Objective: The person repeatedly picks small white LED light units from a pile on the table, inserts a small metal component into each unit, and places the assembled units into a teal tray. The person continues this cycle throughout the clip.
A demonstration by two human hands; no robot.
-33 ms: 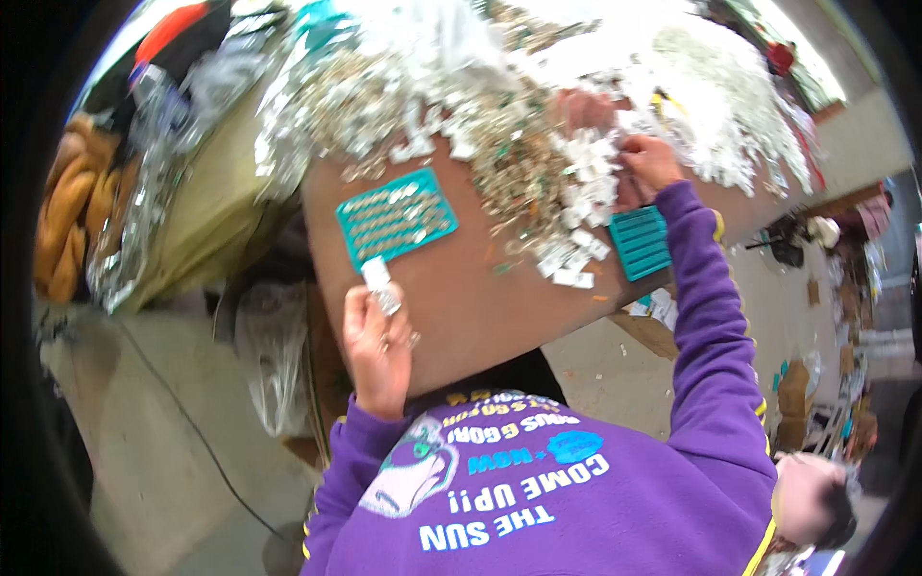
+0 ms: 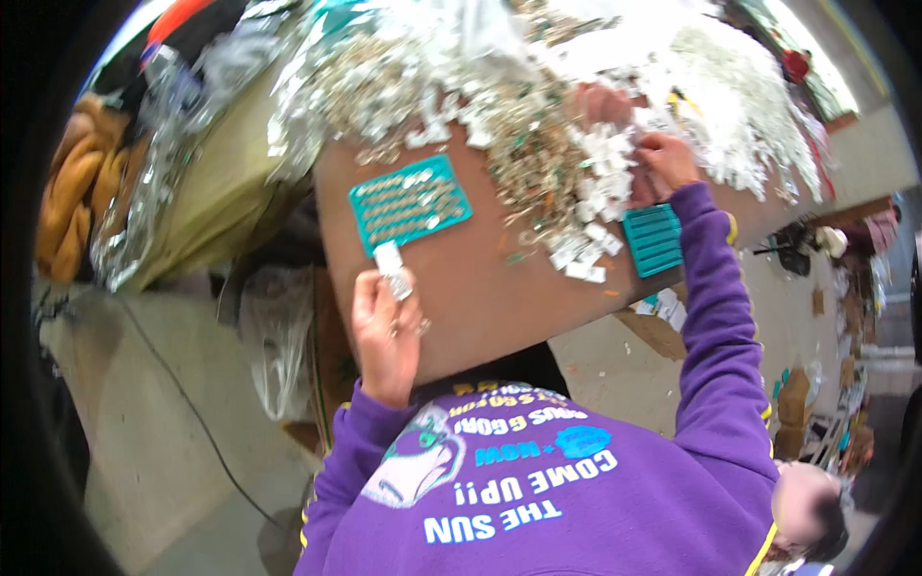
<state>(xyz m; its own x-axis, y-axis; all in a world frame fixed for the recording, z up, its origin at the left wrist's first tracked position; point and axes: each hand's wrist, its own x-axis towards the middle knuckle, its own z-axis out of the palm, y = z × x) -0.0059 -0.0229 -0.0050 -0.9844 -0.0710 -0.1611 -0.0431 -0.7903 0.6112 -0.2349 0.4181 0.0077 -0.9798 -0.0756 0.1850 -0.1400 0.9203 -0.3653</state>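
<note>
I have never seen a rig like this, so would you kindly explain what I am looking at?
There is no robot here: a camera on a person's head looks down at their two bare hands, and its fisheye lens bends straight edges. The left hand holds a small white card. The right hand is beside a pile of white tags; whether it grips anything is unclear. On the brown table lie a teal tray with rows of small pieces, a ridged teal tray, and tangled tan pieces.
</note>
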